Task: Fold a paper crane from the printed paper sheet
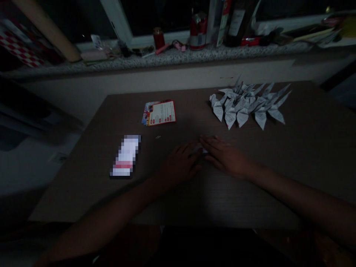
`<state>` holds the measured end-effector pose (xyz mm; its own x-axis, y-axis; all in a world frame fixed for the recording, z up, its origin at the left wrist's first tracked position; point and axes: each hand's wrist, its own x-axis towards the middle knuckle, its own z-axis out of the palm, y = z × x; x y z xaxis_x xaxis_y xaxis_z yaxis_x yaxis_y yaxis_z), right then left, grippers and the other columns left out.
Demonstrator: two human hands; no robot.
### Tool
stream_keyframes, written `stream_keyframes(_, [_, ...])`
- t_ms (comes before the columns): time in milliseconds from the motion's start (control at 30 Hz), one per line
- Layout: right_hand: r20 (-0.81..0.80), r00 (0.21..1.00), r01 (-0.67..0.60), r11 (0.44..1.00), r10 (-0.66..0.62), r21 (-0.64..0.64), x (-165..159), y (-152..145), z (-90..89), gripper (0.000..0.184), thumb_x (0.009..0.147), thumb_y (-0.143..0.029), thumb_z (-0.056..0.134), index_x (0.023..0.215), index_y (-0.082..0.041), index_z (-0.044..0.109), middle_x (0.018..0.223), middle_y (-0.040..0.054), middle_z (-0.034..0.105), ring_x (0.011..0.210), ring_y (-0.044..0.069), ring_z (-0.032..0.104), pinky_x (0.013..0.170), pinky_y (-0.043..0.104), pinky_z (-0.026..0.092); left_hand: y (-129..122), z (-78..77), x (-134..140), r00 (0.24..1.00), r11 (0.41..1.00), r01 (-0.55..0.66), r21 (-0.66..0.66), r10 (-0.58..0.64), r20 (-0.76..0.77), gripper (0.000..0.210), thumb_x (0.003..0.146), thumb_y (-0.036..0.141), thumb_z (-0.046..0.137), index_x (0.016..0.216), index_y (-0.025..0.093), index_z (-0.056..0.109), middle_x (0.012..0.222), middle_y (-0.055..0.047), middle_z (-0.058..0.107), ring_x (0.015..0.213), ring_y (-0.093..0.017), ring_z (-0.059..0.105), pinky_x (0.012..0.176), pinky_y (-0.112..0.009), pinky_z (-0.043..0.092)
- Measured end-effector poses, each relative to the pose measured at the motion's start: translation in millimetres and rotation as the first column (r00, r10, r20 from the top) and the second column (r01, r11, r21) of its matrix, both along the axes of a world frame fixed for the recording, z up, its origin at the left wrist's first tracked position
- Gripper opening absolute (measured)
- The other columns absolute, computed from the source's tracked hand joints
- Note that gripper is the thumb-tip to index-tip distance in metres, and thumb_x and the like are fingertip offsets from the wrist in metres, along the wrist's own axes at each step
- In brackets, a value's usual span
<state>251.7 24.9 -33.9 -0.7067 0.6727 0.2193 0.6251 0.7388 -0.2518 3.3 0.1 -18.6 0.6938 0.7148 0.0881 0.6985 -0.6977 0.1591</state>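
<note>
A small piece of white paper [204, 150] lies on the table, mostly covered by my fingers, so its shape is hard to make out. My left hand [182, 161] rests palm down at its left side, fingers stretched out and touching it. From the right, my right hand [226, 154] lies flat over the paper, fingers extended and slightly blurred. Beyond my right hand stands a group of several folded paper cranes [242, 115] made of printed white paper.
A lit phone [126, 155] lies left of my hands on the dark table [91, 163]. Behind it is a small stack of printed cards [162, 112]. At the back, a granite windowsill [172, 58] carries a red can [198, 33], a bottle [236, 24] and clutter.
</note>
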Motion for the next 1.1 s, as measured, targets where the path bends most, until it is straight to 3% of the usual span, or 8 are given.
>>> stream_keyframes(100, [0.033,0.999,0.006,1.000,-0.006,-0.012,-4,-4,-8.4,0.068,0.107,-0.039,0.045,0.166,-0.013,0.022,0.169,0.0204,0.029,0.156,0.031,0.030,0.126,0.057,0.030,-7,-9.9,3,1.000,1.000,0.018,-0.018,-0.018,-0.019,0.067,0.108,0.050,0.040,0.162,0.012,0.029,0.169,-0.019,0.028,0.159,-0.032,0.023,0.128,-0.052,0.024])
stream_keyframes(233, [0.036,0.999,0.018,1.000,-0.017,-0.021,-3,-5,-12.5,0.071,0.107,-0.045,0.044,0.167,-0.016,0.018,0.170,0.0175,0.026,0.157,0.029,0.026,0.127,0.056,0.028,-10,-17.8,2,1.000,1.000,0.020,-0.023,-0.021,-0.006,0.071,0.109,0.054,0.035,0.164,0.011,0.024,0.171,-0.019,0.021,0.161,-0.032,0.014,0.129,-0.052,0.020])
stream_keyframes(467, [0.052,0.997,0.054,0.998,-0.053,-0.016,-8,-8,-8.8,0.073,0.106,-0.048,0.045,0.166,-0.016,0.020,0.170,0.0168,0.028,0.158,0.030,0.026,0.127,0.057,0.027,-9,-17.9,2,0.999,0.999,0.011,-0.039,-0.010,0.038,0.068,0.109,0.052,0.034,0.163,0.010,0.025,0.171,-0.019,0.023,0.161,-0.030,0.016,0.130,-0.051,0.019])
stream_keyframes(700, [0.042,0.998,0.057,0.998,-0.056,-0.036,-7,-7,-12.0,0.078,0.104,-0.052,0.049,0.167,-0.018,0.018,0.171,0.0160,0.027,0.158,0.030,0.024,0.127,0.057,0.026,-13,-23.5,1,0.998,0.999,-0.027,-0.039,0.029,0.055,0.076,0.106,0.058,0.041,0.165,0.014,0.022,0.172,-0.024,0.011,0.160,-0.039,0.007,0.127,-0.058,0.023])
stream_keyframes(933, [0.038,0.998,0.053,0.998,-0.051,-0.044,-1,-4,-14.7,0.070,0.109,-0.047,0.038,0.168,-0.022,0.010,0.172,0.0141,0.023,0.158,0.027,0.022,0.127,0.055,0.026,-15,-17.7,1,0.998,0.996,-0.058,-0.062,0.059,0.023,0.075,0.106,0.059,0.041,0.165,0.017,0.024,0.172,-0.024,0.012,0.160,-0.039,0.008,0.127,-0.058,0.023])
stream_keyframes(1100, [0.054,0.988,0.149,0.988,-0.147,-0.037,10,-3,-18.9,0.072,0.109,-0.047,0.036,0.169,-0.021,0.006,0.171,0.0155,0.023,0.158,0.027,0.022,0.127,0.054,0.028,-13,-15.4,-1,0.997,0.997,-0.062,-0.055,0.064,0.032,0.069,0.107,0.057,0.039,0.164,0.020,0.028,0.172,-0.021,0.015,0.160,-0.037,0.013,0.127,-0.055,0.026])
